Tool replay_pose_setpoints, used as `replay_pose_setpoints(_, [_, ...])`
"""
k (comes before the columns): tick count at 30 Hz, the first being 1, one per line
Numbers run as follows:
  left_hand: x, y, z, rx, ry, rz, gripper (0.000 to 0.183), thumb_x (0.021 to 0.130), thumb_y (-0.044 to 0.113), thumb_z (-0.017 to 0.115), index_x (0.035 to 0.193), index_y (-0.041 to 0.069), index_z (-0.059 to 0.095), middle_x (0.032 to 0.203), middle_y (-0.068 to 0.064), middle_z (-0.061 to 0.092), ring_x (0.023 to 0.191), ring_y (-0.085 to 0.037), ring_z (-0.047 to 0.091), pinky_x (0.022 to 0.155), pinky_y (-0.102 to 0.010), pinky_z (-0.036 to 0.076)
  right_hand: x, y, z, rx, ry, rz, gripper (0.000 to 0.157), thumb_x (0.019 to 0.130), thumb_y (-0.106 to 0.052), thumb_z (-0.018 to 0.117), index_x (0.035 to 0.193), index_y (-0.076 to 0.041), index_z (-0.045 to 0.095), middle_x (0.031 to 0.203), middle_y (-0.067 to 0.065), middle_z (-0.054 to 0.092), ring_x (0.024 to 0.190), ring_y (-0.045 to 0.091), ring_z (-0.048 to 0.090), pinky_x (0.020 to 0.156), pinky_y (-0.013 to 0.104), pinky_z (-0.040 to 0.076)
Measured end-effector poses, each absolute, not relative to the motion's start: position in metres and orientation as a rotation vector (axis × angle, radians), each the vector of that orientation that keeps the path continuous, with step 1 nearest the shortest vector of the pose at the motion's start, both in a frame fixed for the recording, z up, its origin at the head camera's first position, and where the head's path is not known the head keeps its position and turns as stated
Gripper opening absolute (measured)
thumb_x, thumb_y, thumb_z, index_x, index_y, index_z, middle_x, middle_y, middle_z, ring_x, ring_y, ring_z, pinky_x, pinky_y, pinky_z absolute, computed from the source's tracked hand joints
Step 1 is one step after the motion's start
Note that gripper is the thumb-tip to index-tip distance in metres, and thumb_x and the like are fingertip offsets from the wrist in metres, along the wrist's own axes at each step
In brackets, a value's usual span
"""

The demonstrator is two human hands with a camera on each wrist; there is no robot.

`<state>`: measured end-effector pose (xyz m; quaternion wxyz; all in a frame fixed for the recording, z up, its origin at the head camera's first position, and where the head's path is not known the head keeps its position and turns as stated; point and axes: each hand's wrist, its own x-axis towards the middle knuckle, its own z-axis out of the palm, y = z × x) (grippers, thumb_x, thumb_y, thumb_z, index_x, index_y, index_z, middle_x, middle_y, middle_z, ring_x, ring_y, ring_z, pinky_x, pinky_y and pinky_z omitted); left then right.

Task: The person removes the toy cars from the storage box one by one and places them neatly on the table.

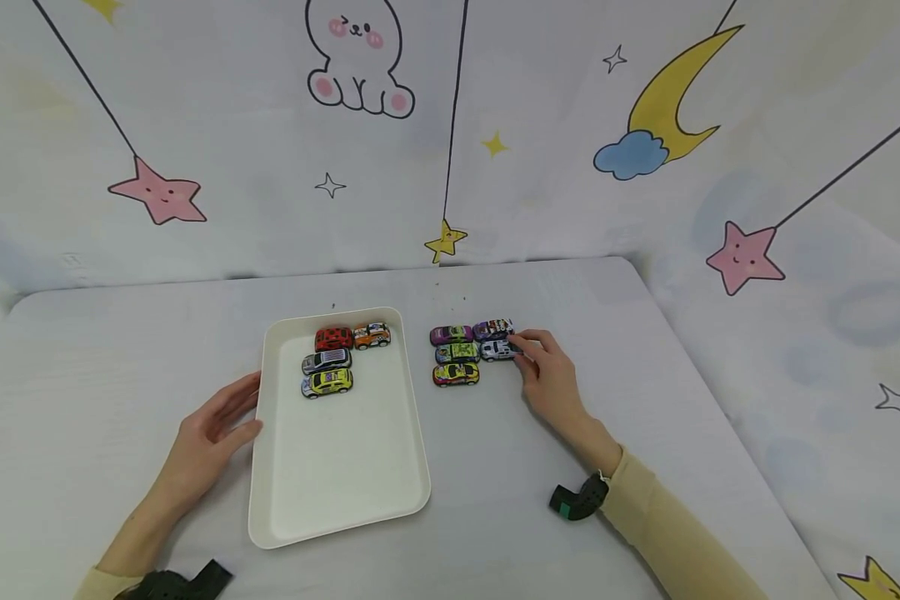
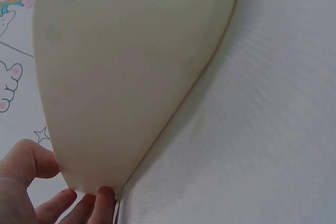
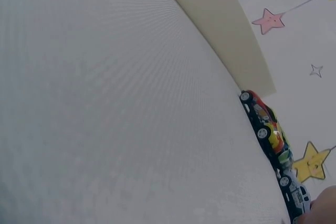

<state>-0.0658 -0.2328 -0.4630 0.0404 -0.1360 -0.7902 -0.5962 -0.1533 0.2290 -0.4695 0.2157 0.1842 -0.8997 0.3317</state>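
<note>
The left-wrist view shows the outside of the tray (image 2: 126, 77), touched by the left hand (image 1: 213, 425) with loose fingers; only the head view shows four cars (image 1: 327, 361) inside. Right of it, the right hand (image 1: 553, 382) reaches forward, pinching a white car (image 1: 497, 351) beside four others (image 1: 457, 353). The white table (image 1: 495, 517) ends at a star-printed wall (image 1: 540, 208).

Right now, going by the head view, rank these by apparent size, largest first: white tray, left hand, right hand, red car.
1. White tray
2. Left hand and right hand: too alike to rank
3. Red car
</note>
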Motion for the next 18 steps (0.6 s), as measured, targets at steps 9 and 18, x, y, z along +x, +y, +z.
replay_pose_setpoints(9, [-0.0648,-0.2328,-0.4622,-0.394,-2.43,-1.844,0.058,0.093,-0.011,0.06,0.148,-0.006,0.041,0.148,0.01,0.05,0.128,0.008,0.051,0.099,-0.007,0.045,-0.1531,0.2287,-0.468,0.498,-2.512,0.92,0.033,0.088,0.008,0.068,0.119,-0.001,0.071,0.116,0.015,0.064,0.058,0.006,0.043,0.051,0.022,0.04])
replay_pose_setpoints(18, [-0.0647,-0.2335,-0.4625,-0.415,-2.407,-1.86,0.059,0.092,-0.012,0.06,0.147,-0.007,0.04,0.147,0.013,0.05,0.127,0.008,0.051,0.098,-0.007,0.045,-0.1505,0.228,-0.4682,0.439,-2.471,0.971,0.036,0.088,0.005,0.068,0.124,-0.001,0.067,0.118,0.013,0.062,0.058,0.005,0.04,0.049,0.02,0.036])
